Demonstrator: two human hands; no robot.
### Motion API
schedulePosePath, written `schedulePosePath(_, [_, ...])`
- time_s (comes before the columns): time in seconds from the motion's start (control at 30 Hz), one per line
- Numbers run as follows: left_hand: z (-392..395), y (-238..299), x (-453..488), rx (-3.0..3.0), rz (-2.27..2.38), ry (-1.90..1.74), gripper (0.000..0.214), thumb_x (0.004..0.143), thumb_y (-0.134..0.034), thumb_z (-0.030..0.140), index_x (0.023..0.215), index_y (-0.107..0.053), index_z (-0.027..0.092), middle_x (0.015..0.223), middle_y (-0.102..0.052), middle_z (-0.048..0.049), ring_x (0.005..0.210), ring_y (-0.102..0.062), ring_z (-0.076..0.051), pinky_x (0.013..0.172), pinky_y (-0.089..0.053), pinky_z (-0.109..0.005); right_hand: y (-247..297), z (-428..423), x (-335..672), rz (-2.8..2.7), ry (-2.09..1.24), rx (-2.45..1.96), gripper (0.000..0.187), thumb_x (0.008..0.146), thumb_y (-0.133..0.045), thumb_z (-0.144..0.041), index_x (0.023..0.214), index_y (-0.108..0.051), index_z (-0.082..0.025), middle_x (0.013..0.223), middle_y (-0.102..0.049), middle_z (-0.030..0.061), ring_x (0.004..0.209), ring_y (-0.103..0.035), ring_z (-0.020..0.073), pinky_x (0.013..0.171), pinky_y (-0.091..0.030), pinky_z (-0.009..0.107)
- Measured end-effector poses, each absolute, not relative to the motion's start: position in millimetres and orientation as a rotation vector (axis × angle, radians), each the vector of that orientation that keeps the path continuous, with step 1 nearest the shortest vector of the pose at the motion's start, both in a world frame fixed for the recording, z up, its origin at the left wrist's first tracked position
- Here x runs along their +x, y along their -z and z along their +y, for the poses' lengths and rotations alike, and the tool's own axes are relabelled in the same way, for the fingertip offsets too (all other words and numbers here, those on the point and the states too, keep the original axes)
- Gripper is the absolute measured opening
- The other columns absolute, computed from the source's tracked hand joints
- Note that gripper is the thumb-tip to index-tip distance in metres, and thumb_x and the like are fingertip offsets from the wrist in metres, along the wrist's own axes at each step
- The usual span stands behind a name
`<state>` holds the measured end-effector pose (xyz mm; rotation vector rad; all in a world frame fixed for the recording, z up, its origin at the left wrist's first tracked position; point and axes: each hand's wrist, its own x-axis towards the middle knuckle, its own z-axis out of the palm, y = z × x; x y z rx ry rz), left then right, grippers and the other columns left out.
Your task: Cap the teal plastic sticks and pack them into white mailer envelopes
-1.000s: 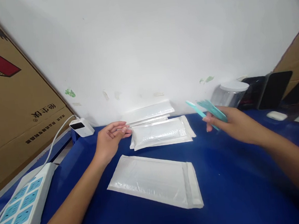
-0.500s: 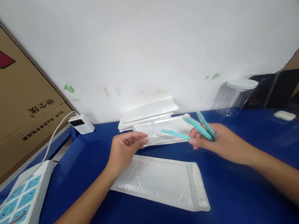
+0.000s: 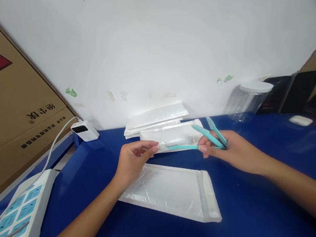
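My right hand (image 3: 232,150) is closed on three slim teal sticks (image 3: 212,136), fanned out; the lowest one points left toward my left hand. My left hand (image 3: 135,159) pinches thumb and fingers together just at that stick's tip, over the edge of a white padded envelope (image 3: 176,137). What the pinch holds, if anything, I cannot make out. A larger white padded envelope (image 3: 172,191) lies flat on the blue table (image 3: 264,197) below both hands.
A stack of white envelopes (image 3: 156,116) leans at the wall. A clear jar with a white lid (image 3: 249,99) and dark phones (image 3: 296,91) stand at the back right. A white power strip (image 3: 17,219), a charger (image 3: 84,131) and a cardboard box (image 3: 13,109) are on the left.
My right hand brought the teal sticks left and down from near the jar. My left hand moved right and pinched shut near the lowest stick's tip.
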<state>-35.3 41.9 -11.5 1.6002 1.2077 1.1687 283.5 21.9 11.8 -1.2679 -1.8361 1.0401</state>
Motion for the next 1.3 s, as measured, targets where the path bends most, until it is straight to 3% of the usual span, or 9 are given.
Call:
schedulePosePath(0.2, [41.8,9.6,-34.8,1.623,1.188,-1.205,0.020,0.084,-0.088,0.042,0.090,-0.087,0.023,0.078,-0.080,-0.0047,0.071,-0.072,-0.018,0.065,-0.059,-0.029,-16.2,20.7,282.3,-1.774,-1.061,-1.267,0.033,0.085,-0.083,-0.057,0.087,-0.074,-0.025,0.078,-0.075,0.0014,0.078,-0.069,0.0224,0.077,-0.053,0.034])
schedulePosePath(0.5, [40.5,5.7,-31.7,1.588,1.184,-1.194,0.024,0.085,-0.086,0.044,0.085,-0.084,0.020,0.079,-0.081,-0.0060,0.073,-0.075,-0.020,0.068,-0.062,-0.029,-14.9,19.2,280.6,-1.813,-1.018,-1.256,0.038,0.087,-0.078,-0.063,0.088,-0.075,-0.025,0.077,-0.076,0.0020,0.077,-0.070,0.0233,0.074,-0.054,0.035])
schedulePosePath(0.8, [31.5,9.4,-19.5,1.445,1.115,-1.064,0.030,0.085,-0.087,0.047,0.091,-0.083,0.018,0.086,-0.085,-0.0094,0.084,-0.082,-0.025,0.082,-0.067,-0.037,-16.1,16.8,276.4,-1.803,-1.061,-1.248,0.037,0.086,-0.080,-0.061,0.086,-0.074,-0.024,0.076,-0.074,0.0008,0.075,-0.069,0.0213,0.073,-0.053,0.034])
schedulePosePath(1.1, [27.7,13.8,-21.8,1.549,1.043,-1.022,0.023,0.091,-0.083,0.043,0.095,-0.084,0.020,0.089,-0.085,-0.0078,0.085,-0.081,-0.023,0.082,-0.065,-0.034,-8.5,13.6,267.2,-1.816,-1.168,-1.212,0.035,0.089,-0.077,-0.058,0.086,-0.072,-0.023,0.076,-0.075,0.0013,0.075,-0.068,0.0214,0.073,-0.051,0.033])
schedulePosePath(1.3, [22.1,11.2,-18.4,1.674,1.113,-0.990,0.023,0.089,-0.084,0.044,0.098,-0.086,0.023,0.090,-0.085,-0.0067,0.087,-0.081,-0.025,0.079,-0.064,-0.033,-6.0,9.7,266.3,-1.890,-1.284,-1.228,0.036,0.093,-0.072,-0.059,0.092,-0.069,-0.023,0.073,-0.067,-0.0014,0.068,-0.059,0.0183,0.066,-0.046,0.031])
